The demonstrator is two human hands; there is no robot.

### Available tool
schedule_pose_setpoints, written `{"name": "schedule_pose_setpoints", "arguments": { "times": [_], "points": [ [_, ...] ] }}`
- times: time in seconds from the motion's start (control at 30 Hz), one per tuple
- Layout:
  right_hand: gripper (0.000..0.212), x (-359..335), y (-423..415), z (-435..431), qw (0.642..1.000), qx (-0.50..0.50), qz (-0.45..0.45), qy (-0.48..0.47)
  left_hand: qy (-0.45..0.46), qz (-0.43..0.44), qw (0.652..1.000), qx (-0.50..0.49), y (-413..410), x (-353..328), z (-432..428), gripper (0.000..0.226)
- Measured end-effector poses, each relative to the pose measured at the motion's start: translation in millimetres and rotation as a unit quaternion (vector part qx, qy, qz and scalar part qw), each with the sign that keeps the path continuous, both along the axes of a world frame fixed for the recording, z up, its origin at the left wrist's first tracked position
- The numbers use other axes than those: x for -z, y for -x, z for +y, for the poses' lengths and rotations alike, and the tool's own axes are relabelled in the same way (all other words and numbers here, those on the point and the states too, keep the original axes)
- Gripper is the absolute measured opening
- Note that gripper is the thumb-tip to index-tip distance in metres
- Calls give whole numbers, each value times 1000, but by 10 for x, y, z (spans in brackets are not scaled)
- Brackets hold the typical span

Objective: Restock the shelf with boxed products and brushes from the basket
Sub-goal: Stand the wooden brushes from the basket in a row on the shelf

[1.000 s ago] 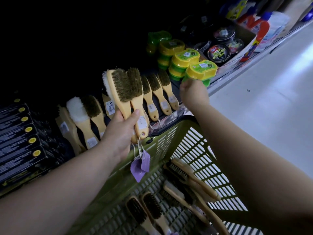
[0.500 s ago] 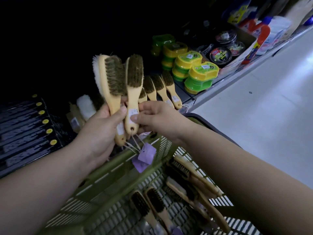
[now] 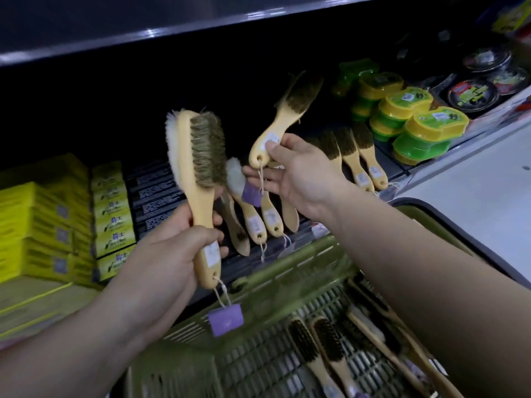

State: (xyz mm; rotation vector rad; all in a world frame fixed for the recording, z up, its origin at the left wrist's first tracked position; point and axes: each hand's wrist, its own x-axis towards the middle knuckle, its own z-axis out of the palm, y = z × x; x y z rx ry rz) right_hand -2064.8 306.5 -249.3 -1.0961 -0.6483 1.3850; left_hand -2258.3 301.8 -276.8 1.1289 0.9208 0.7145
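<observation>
Brush shelving: left hand (image 3: 169, 254) grips large brush (image 3: 201, 156), right hand (image 3: 301, 173) pinches small brush (image 3: 287, 110) at centre frame; next, probably lay it among shelved brushes (image 3: 355, 156).

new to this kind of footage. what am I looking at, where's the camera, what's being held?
There is no machine here. These are a person's two bare hands, filmed by one wide-angle camera worn on the head and looking forward and down.

The left hand grips a wooden brush by its handle, bristles up, with a purple tag hanging from it on string. The right hand pinches the handle end of a smaller brush, which is also tagged.

Below the hands is a green basket with more brushes inside. Behind is store shelving holding a row of brushes, yellow boxes and green-and-yellow tubs.
</observation>
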Motion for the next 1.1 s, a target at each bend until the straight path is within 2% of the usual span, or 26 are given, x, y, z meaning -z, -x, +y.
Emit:
{"name": "schedule_pose_setpoints", "arguments": {
  "times": [0.1,0.2,0.3,0.4,0.47,0.6,0.77,0.83,0.93,1.03,1.07,1.1],
  "points": [
    [13,19,50,-41,998,-29,-36,33,-4,-12,1000,10,37,-30,-61,44],
    [11,135,93,-132,984,-73,-149,71,-1,-14,1000,-5,42,-54,-89,45],
    [7,258,112,-257,949,-141,-263,105,-2,-18,1000,-23,39,-93,-97,42],
    [35,347,138,-286,911,-188,-340,139,-6,-12,999,-50,41,-117,-105,40],
    [45,378,195,-237,883,-205,-398,140,-6,-13,998,-64,40,-129,-106,37],
    [40,458,332,-115,814,-218,-523,127,-3,-16,997,-71,38,-162,-108,34],
    [32,526,427,-67,775,-189,-587,134,-5,-15,998,-69,49,-187,-111,34],
    [30,536,441,-65,772,-175,-596,135,-7,-12,998,-64,42,-199,-114,34],
    [30,526,439,-86,790,-163,-573,142,-7,-5,998,-60,13,-221,-123,32],
    [18,402,398,-172,795,-133,-583,106,-5,-5,998,-59,-24,-247,-122,30],
    [21,335,386,-225,817,-111,-559,85,-7,-6,998,-60,-36,-254,-118,30],
    [27,254,377,-294,856,-94,-504,64,-9,-7,998,-60,-46,-263,-114,30]
  ]
}}
